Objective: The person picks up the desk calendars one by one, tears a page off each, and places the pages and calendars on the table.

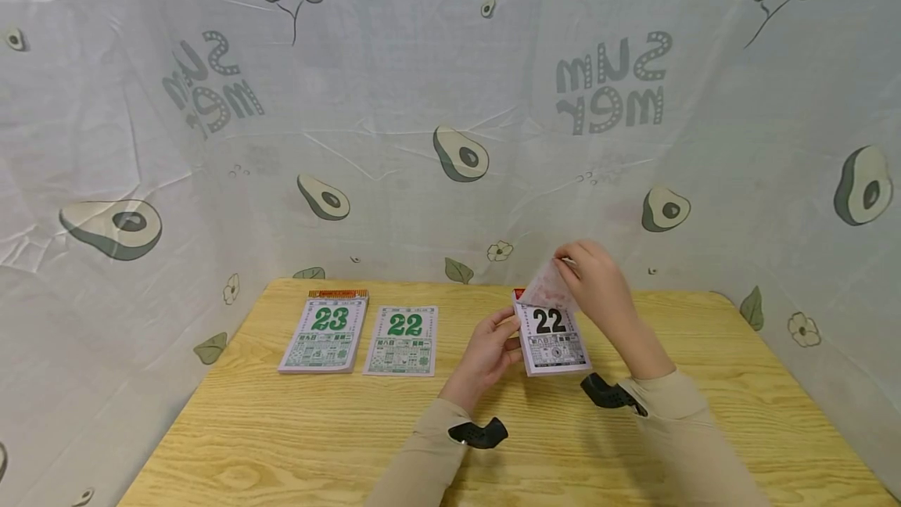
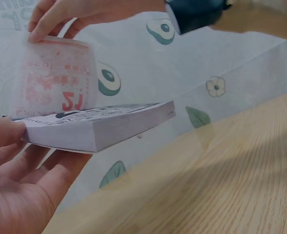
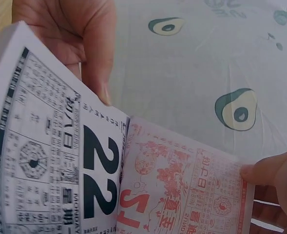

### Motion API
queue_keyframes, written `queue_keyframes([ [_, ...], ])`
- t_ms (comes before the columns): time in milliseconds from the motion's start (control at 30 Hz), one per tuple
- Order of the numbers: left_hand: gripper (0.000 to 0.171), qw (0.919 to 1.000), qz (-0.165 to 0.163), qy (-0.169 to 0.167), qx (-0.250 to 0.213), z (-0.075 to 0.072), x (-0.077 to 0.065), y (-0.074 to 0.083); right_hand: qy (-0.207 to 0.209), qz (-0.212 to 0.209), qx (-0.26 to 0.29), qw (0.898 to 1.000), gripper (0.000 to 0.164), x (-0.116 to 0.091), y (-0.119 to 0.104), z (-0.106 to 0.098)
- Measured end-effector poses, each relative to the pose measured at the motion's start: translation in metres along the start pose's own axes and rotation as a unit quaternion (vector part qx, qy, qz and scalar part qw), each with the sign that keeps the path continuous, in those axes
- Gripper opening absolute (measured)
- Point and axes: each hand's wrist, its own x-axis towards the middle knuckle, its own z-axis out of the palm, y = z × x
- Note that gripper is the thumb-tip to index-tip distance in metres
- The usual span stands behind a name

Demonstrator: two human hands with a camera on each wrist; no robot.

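Observation:
A thick tear-off calendar (image 1: pixel 556 346) with a black 22 on its top page is tilted up above the table. My left hand (image 1: pixel 491 346) grips its left edge, thumb on top and fingers beneath, as the left wrist view shows. The thin page with a red 21 (image 3: pixel 182 180) is lifted from the pad and still meets it near the top edge. My right hand (image 1: pixel 594 280) pinches the free end of this page (image 2: pixel 55 73) between thumb and fingers. Whether the page is partly torn at the binding I cannot tell.
On the left of the wooden table (image 1: pixel 310 436) lies another calendar pad (image 1: pixel 324 335) with a green 23 and an orange top strip. Beside it lies a loose page (image 1: pixel 401 341) with a green 22. A curtain (image 1: pixel 394 100) printed with avocados hangs behind the table.

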Motion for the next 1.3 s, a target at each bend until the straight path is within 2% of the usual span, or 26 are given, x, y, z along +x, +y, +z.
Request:
queue_keyframes([
  [267,0.037,1.0,0.007,-0.002,-0.002,0.0,-0.002,0.002,-0.047,-0.037,-0.015,0.998,0.005,0.022,-0.004,-0.002],
  [567,0.036,1.0,0.008,0.004,0.003,-0.004,0.0,0.001,-0.104,-0.082,-0.032,0.991,0.003,0.043,-0.003,0.004],
  [933,0.036,0.9997,0.015,0.016,-0.006,-0.005,0.0,0.001,-0.158,-0.078,-0.042,0.983,0.004,0.06,0.004,0.016],
  [1300,0.035,0.9996,0.022,0.017,-0.011,-0.007,0.0,0.001,-0.153,-0.068,-0.046,0.985,0.005,0.057,0.012,0.031],
])
